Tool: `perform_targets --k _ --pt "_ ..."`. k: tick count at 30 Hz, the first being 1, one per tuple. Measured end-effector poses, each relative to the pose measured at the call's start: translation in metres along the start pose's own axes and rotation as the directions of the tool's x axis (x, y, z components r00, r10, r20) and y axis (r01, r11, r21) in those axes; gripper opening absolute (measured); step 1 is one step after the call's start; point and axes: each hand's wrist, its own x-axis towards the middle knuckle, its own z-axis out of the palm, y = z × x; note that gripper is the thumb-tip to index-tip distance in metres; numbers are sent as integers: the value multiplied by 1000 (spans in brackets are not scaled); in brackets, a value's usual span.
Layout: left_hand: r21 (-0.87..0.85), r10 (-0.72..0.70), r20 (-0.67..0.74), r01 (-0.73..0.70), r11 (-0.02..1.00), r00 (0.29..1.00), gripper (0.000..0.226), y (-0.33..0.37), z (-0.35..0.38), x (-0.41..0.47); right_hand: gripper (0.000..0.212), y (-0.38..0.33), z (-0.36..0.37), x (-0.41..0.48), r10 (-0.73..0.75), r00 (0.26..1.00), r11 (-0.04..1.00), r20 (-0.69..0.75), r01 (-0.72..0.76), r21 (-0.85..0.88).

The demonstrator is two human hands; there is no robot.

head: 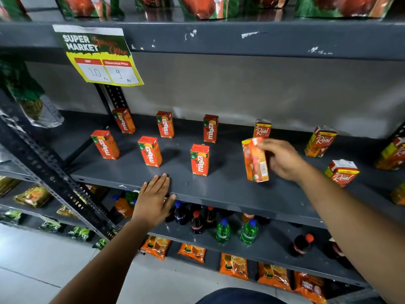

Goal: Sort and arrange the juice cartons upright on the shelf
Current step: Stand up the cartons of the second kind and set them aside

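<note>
On the grey metal shelf [219,189] several red Maaza juice cartons [199,160] stand upright in two rows at the left and middle. Red and yellow Real cartons stand to the right: one at the back [262,129], one tilted [320,141], one near the front [341,173]. My right hand [282,159] grips an orange Real carton [255,160] by its upper side, upright on the shelf. My left hand [154,199] lies flat on the shelf's front edge, fingers together, holding nothing.
A yellow price sign [100,58] hangs from the shelf above. Soft-drink bottles [222,231] stand on the shelf below, with orange packets [233,266] lower still. A perforated steel upright [59,178] slants along the left. More Real cartons [394,154] crowd the far right.
</note>
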Motion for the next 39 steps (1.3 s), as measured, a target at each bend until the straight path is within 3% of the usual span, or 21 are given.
perform_targets --k 2,6,8,12,15,20,30,32,34,37,39 --pt "8 4 -4 -4 1000 1000 72 -1 1 0 19 1 -17 -5 16 999 978 32 -23 208" --pt "19 25 2 -25 999 1000 76 -2 2 1 31 10 -39 -14 -44 992 914 121 -9 406" --pt "13 26 -6 -26 1000 1000 80 -4 3 1 33 15 -42 -16 -67 987 901 144 -2 435" --pt "8 23 -4 -23 1000 1000 78 -3 2 1 58 20 -47 -14 -71 981 904 181 -14 426" --pt "7 19 -1 -19 1000 1000 74 -2 1 1 43 21 -46 -12 -65 986 891 152 -11 453" --pt "18 23 4 -23 1000 1000 77 -4 2 1 34 22 -42 -8 -26 994 937 105 -12 349" --pt "28 29 11 -30 999 1000 80 -3 2 1 65 22 -53 7 11 985 996 170 -25 83" --pt "26 27 10 -28 999 1000 79 -4 2 0 56 21 -56 10 46 986 997 158 -55 53" --pt "30 27 11 -27 999 1000 78 -4 2 0 29 18 -58 11 63 990 997 124 -67 35" --pt "37 20 17 -21 999 1000 76 -2 1 1 36 12 -60 10 88 994 996 71 -89 22" --pt "34 19 15 -20 999 1000 79 -2 1 1 26 7 -58 7 75 995 997 66 -76 6"
